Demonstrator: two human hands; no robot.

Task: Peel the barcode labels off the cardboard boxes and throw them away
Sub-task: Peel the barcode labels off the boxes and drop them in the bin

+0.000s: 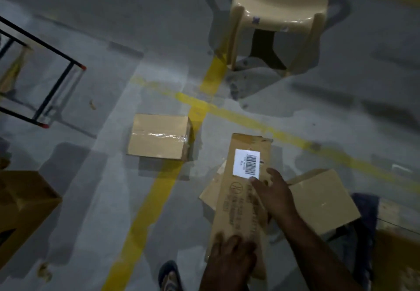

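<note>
Head view: the left hand (230, 254) lies palm-down on the near end of a flattened cardboard box (238, 208), fingers spread fairly wide and pressing it to the floor; it grips nothing. Its fingertips are smeared by blur. The right hand (273, 191) reaches in from the lower right with fingers loosely extended. One fingertip (253, 179) touches the near right corner of the barcode label (246, 163), and the thumb stands apart beside the label's right edge. Nothing shows the label lifted; it lies flat on the far half of the flattened box.

The right forearm hides part of the flattened box's right side and the near corner of a brown box (322, 202) just beside it. More cardboard pokes out from under the flattened box on its left, mostly covered. A large brown carton (25, 202) is cut off at the left edge, and a sandalled foot (169, 276) at the bottom edge. Lighting is dim and the lower right corner is too dark to read.

The label carries black bars and a small line of characters alongside, too small to read. Below it the cardboard bears a round printed mark (236, 187) and rows of dark print, blurred beyond reading.

A box sealed with clear tape (159, 136) sits on the grey floor to the left, apart from the others, near yellow floor lines (145, 213). A cream plastic chair (279, 15) stands beyond, and a black metal frame (56, 81) at the left.
</note>
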